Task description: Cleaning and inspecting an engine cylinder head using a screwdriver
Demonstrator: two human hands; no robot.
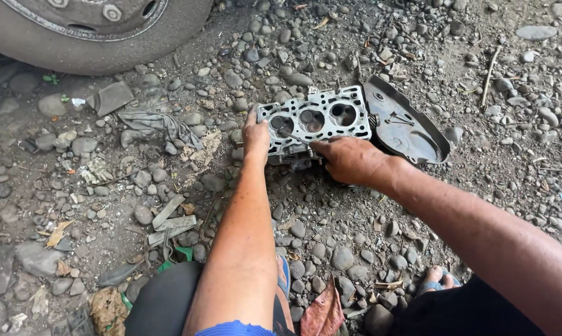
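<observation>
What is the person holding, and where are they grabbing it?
Both hands are on the grey engine cylinder head: left hand grips its left end, right hand rests on its near edge.

Cylinder head [318,119]: grey cast metal, grimy, flat face up, three round combustion chambers in row, small bolt holes along edges. Lies level on gravel ground, long axis slightly tilted up to right. Near edge gripped at left corner and front middle. Right end just beside dark metal cover.
</observation>
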